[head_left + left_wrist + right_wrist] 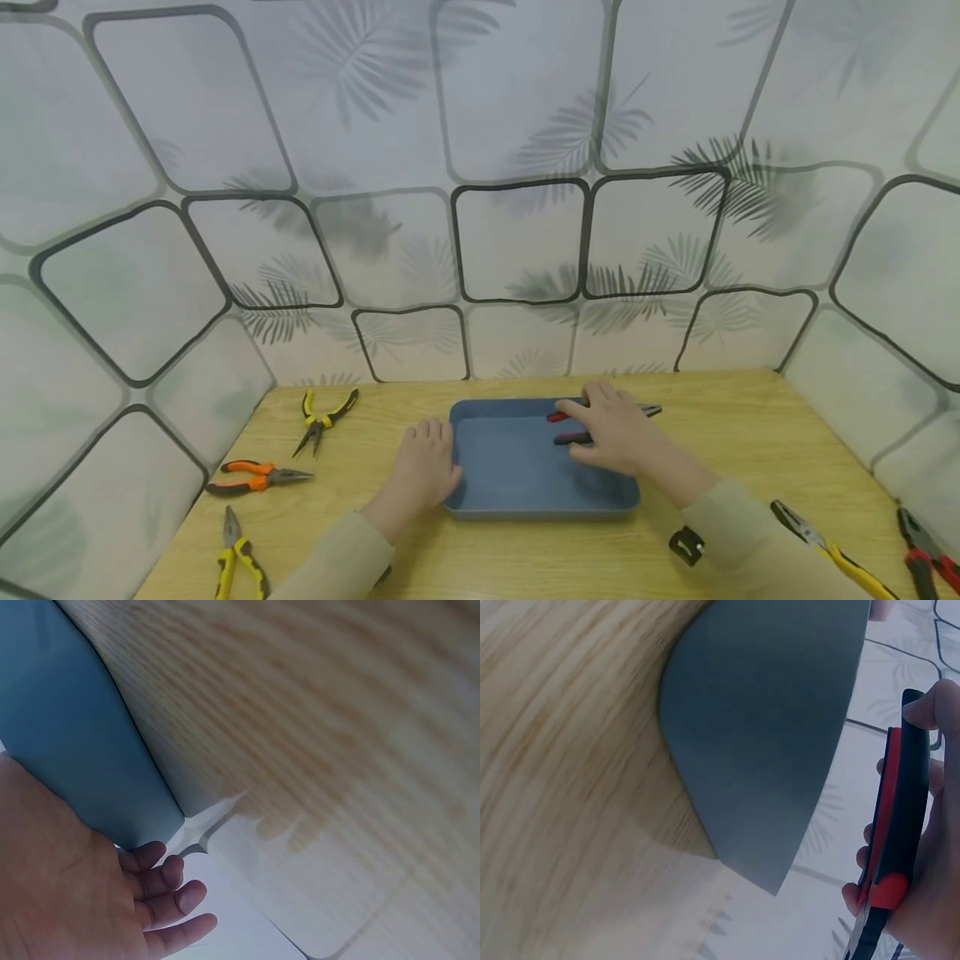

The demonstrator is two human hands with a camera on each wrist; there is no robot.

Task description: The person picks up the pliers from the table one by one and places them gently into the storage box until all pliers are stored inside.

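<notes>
Light soft, even; faint shadow by near edge of tray (510,467). Left wrist view: tabletop (337,682) grain blurred, pale sheen toward far edge, left hand (75,885) faintly mirrored.

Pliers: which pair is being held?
The red-black pair in the right hand; the other visible pliers lie on the table.
</notes>
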